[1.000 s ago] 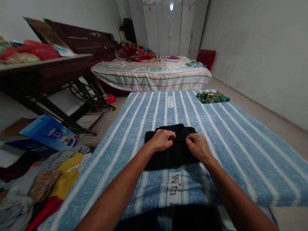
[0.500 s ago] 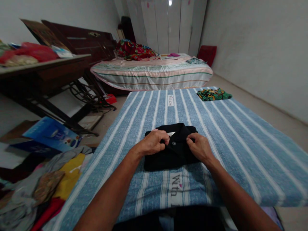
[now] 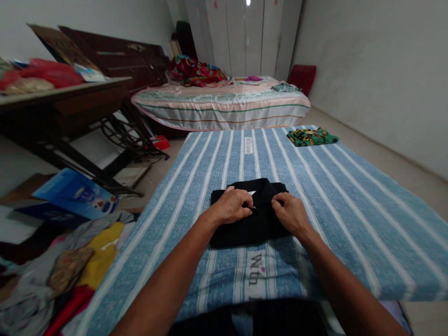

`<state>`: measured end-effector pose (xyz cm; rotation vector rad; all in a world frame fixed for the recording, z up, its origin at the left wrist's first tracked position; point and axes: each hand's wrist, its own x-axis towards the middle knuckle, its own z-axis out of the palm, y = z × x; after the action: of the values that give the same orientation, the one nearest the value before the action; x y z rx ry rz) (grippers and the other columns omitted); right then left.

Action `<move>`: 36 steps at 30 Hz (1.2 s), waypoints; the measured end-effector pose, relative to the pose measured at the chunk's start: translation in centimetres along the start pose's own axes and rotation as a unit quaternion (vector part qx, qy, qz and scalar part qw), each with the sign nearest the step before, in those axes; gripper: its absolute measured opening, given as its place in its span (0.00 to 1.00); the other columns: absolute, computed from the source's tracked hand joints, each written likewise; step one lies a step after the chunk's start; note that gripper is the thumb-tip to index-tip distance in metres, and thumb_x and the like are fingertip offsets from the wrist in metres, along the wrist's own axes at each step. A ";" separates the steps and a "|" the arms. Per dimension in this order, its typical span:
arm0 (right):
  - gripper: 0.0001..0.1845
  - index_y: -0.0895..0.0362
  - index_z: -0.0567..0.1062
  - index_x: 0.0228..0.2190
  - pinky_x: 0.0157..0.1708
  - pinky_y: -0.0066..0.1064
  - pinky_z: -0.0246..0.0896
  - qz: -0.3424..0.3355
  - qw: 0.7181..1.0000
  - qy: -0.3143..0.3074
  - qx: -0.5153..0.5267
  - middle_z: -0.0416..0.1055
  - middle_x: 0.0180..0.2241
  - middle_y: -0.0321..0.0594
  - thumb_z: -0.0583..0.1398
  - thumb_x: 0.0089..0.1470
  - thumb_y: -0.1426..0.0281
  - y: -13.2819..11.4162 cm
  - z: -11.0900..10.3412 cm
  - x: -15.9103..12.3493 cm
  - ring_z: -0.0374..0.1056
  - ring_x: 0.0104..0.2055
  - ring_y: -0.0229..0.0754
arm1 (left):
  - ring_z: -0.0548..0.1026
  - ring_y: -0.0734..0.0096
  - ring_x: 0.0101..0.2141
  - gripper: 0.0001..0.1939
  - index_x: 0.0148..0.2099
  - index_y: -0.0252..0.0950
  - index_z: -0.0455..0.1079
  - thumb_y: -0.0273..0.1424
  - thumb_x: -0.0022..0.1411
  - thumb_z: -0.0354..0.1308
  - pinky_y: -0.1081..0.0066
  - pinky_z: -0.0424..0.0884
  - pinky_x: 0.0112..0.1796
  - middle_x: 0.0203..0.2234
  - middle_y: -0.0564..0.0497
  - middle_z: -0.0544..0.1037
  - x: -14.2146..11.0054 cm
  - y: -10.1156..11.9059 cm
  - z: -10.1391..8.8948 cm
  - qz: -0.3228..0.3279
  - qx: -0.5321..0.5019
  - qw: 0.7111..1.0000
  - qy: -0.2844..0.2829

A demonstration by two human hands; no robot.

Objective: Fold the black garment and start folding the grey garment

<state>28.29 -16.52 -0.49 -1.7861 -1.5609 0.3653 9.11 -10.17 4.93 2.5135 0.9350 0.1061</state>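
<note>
Both left hand (image 3: 231,205) and right hand (image 3: 290,213) curl narrowly, pinching the folded black garment (image 3: 245,232).

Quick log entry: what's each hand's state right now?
Left hand: curled over the folded black garment; grip unclear.
Right hand: closed, pinching the same garment.

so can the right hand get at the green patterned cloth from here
Probably not without leaning forward: the green patterned cloth lies near the far edge of the striped cover, and the right hand appears to pinch the black garment. Nothing stands between hand and cloth, though.
</note>
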 end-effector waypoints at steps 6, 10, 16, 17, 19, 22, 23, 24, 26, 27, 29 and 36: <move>0.10 0.55 0.75 0.25 0.34 0.30 0.56 -0.007 1.000 -0.001 0.007 0.72 0.28 0.37 0.54 0.49 0.71 0.2 0.1 0.1 0.66 0.31 0.39 | 0.72 0.66 0.39 0.01 0.31 0.37 0.70 0.28 0.52 0.59 0.46 0.45 0.55 0.32 0.54 0.76 0.6 0.8 0.5 -0.023 0.025 0.999 0.005; 0.09 0.55 0.75 0.24 0.35 0.30 0.56 -0.008 1.000 -0.003 0.010 0.72 0.27 0.38 0.54 0.49 0.71 0.2 0.1 0.1 0.66 0.31 0.40 | 0.73 0.68 0.35 0.01 0.29 0.37 0.69 0.27 0.52 0.58 0.47 0.46 0.56 0.27 0.55 0.75 0.9 1.3 0.8 -0.051 0.030 0.998 0.019; 0.10 0.56 0.75 0.24 0.35 0.31 0.57 -0.013 1.000 0.000 0.017 0.72 0.27 0.38 0.54 0.49 0.70 -0.2 -0.2 -0.1 0.67 0.31 0.40 | 0.74 0.66 0.34 0.04 0.29 0.38 0.68 0.24 0.49 0.56 0.48 0.49 0.55 0.25 0.57 0.75 1.5 1.4 1.3 -0.091 0.025 0.994 0.050; 0.10 0.56 0.75 0.25 0.35 0.31 0.57 -0.013 1.000 -0.002 0.019 0.72 0.27 0.39 0.54 0.49 0.70 -0.3 -0.3 -0.1 0.67 0.31 0.41 | 0.74 0.65 0.34 0.05 0.29 0.38 0.68 0.24 0.49 0.56 0.50 0.51 0.54 0.25 0.57 0.75 1.5 1.3 1.3 -0.092 0.024 0.994 0.055; 0.10 0.56 0.75 0.25 0.35 0.31 0.57 -0.013 1.000 -0.006 0.022 0.72 0.27 0.38 0.54 0.49 0.70 -0.5 -0.5 -0.1 0.67 0.31 0.40 | 0.74 0.66 0.34 0.06 0.30 0.38 0.68 0.23 0.48 0.55 0.56 0.57 0.50 0.25 0.56 0.76 1.7 1.3 1.3 -0.093 0.021 0.993 0.064; 0.09 0.56 0.74 0.25 0.35 0.30 0.57 -0.017 0.999 -0.011 0.026 0.71 0.27 0.38 0.54 0.49 0.70 -0.7 -0.7 -0.3 0.66 0.31 0.40 | 0.75 0.67 0.33 0.08 0.33 0.38 0.68 0.22 0.48 0.55 0.63 0.61 0.45 0.26 0.55 0.76 1.9 1.3 1.4 -0.098 0.020 0.992 0.074; 0.09 0.56 0.74 0.25 0.34 0.30 0.57 -0.021 0.999 -0.013 0.024 0.71 0.28 0.38 0.54 0.50 0.70 -0.7 -0.8 -0.4 0.66 0.31 0.40 | 0.75 0.67 0.33 0.09 0.34 0.38 0.68 0.22 0.48 0.55 0.63 0.61 0.45 0.26 0.55 0.76 1.9 1.3 1.4 -0.102 0.021 0.992 0.077; 0.09 0.56 0.74 0.26 0.35 0.30 0.58 -0.027 0.999 -0.019 0.020 0.71 0.28 0.38 0.54 0.50 0.70 -0.8 -0.9 -0.6 0.66 0.31 0.40 | 0.75 0.67 0.33 0.10 0.35 0.38 0.68 0.22 0.48 0.55 0.63 0.61 0.45 0.26 0.55 0.76 1.9 1.3 1.5 -0.105 0.022 0.991 0.079; 0.09 0.56 0.74 0.26 0.35 0.29 0.57 -0.049 0.998 -0.039 -0.005 0.70 0.29 0.38 0.54 0.51 0.71 -0.8 -1.0 -1.0 0.66 0.32 0.39 | 0.75 0.67 0.32 0.10 0.35 0.38 0.68 0.22 0.48 0.55 0.63 0.61 0.45 0.26 0.56 0.76 1.9 1.2 1.5 -0.107 0.024 0.991 0.081; 0.09 0.56 0.74 0.27 0.35 0.29 0.57 -0.065 0.996 -0.055 -0.027 0.70 0.30 0.38 0.54 0.51 0.71 -0.8 -1.1 -1.3 0.66 0.33 0.39 | 0.74 0.67 0.32 0.10 0.34 0.38 0.69 0.22 0.48 0.55 0.63 0.61 0.45 0.26 0.56 0.76 1.9 1.2 1.5 -0.105 0.023 0.991 0.081; 0.10 0.56 0.74 0.27 0.37 0.29 0.57 -0.098 0.988 -0.086 -0.082 0.70 0.33 0.40 0.53 0.53 0.72 -0.8 -1.2 -1.8 0.66 0.36 0.40 | 0.74 0.68 0.31 0.09 0.33 0.37 0.69 0.22 0.48 0.54 0.64 0.61 0.44 0.25 0.56 0.76 1.9 1.1 1.5 -0.097 0.018 0.992 0.081; 0.09 0.55 0.75 0.29 0.43 0.34 0.55 -0.167 0.960 -0.100 -0.202 0.69 0.34 0.42 0.54 0.55 0.71 -1.3 -1.4 -2.6 0.63 0.41 0.44 | 0.75 0.67 0.33 0.09 0.33 0.38 0.71 0.24 0.49 0.53 0.61 0.59 0.47 0.26 0.56 0.76 2.0 0.7 1.8 -0.081 0.030 0.993 0.078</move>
<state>27.67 -19.43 0.73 -1.7713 -2.1654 0.0637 11.43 -10.06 3.44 2.5000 1.2188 0.2293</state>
